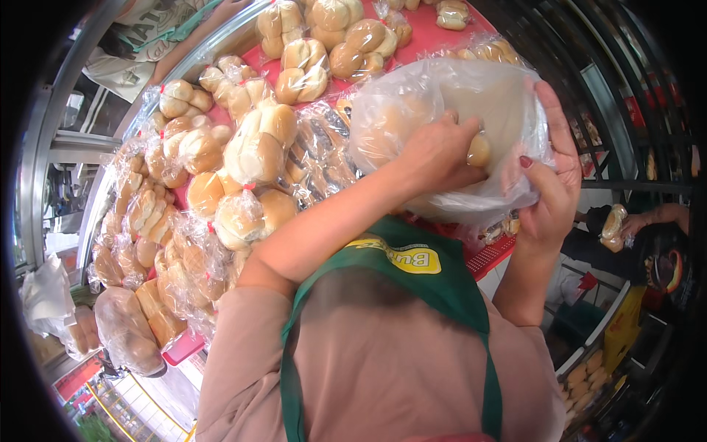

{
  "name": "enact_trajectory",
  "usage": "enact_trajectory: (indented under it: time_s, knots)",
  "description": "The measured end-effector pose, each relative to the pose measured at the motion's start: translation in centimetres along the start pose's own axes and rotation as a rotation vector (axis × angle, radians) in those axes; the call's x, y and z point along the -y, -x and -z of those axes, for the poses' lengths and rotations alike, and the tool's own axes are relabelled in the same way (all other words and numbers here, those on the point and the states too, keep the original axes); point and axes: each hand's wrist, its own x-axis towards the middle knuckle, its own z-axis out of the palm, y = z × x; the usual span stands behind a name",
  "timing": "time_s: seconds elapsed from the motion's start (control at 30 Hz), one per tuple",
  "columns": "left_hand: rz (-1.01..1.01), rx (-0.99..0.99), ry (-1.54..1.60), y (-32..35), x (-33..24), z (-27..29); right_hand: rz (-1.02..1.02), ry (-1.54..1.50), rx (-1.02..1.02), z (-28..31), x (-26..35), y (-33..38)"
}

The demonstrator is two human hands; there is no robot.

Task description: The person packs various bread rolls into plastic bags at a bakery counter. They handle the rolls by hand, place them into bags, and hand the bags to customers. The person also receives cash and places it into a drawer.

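A clear plastic bag (471,88) is spread wide in front of my chest. My right hand (554,173) grips its right rim, the thumb across the plastic and the fingers along the outside edge. From the left, my left hand (442,151) reaches into the bag's mouth, fingers curled around a small round bun (479,150); part of the grip is hidden. Through the plastic, more rounded bread (398,125) shows at the bag's left side. Just left of the bag lie dark-striped breads in wrap (317,151).
Clear-wrapped bun packs (261,144) are heaped over a red display surface (471,29). Wrapped loaves (158,309) sit at its near left end. Beyond the glass edge stands a person (147,51). At right, another person's hand (648,221) holds wrapped bread (613,227), near a tray of rolls (585,383).
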Motion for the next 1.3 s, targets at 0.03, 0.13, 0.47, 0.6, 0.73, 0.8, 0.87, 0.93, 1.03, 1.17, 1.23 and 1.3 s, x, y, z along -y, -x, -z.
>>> enact_trajectory:
  time_s: [0.03,0.13,0.47,0.6,0.73,0.8,0.87,0.93,1.03,1.17,1.23,1.3]
  knots:
    - [-0.004,-0.010,-0.060,-0.2,0.4,-0.3,-0.011,0.014,0.023,-0.1,0.0,0.1]
    - [0.068,0.041,-0.247,-0.2,1.8,0.4,0.073,-0.068,0.032,-0.2,0.0,-0.2]
    - [0.117,-0.325,-0.570,1.6,4.5,2.3,0.130,0.120,0.080,-1.9,-2.7,-3.0]
    - [0.092,-0.108,-0.726,5.6,6.6,6.0,0.045,0.373,0.033,0.7,-3.2,-2.0]
    - [0.250,-0.001,-1.011,8.9,7.2,14.3,-0.246,0.490,-0.020,2.5,-4.2,-1.2]
    - [0.436,-0.248,-0.988,9.3,6.7,18.1,-0.198,0.461,-0.059,2.7,-4.6,-1.0]
    - [0.268,-0.525,-0.904,9.4,5.6,18.6,-0.255,0.408,-0.086,2.7,-4.9,-1.0]
    - [0.134,-0.458,-0.488,8.3,4.7,15.6,-0.372,0.313,-0.065,2.7,-5.3,-1.2]
    - [0.013,-0.001,-0.277,4.6,3.8,7.1,-0.281,0.157,-0.007,2.2,-6.5,-1.9]
    - [0.018,-0.046,-0.461,2.8,4.3,1.2,-0.238,0.139,-0.165,0.7,-7.7,-4.8]
    - [0.009,-0.013,-0.309,2.0,4.4,1.3,-0.273,0.161,-0.244,-0.2,-6.9,-6.8]
    - [0.042,0.065,-0.249,1.2,4.7,2.5,-0.125,0.132,-0.129,-0.5,-4.8,-8.6]
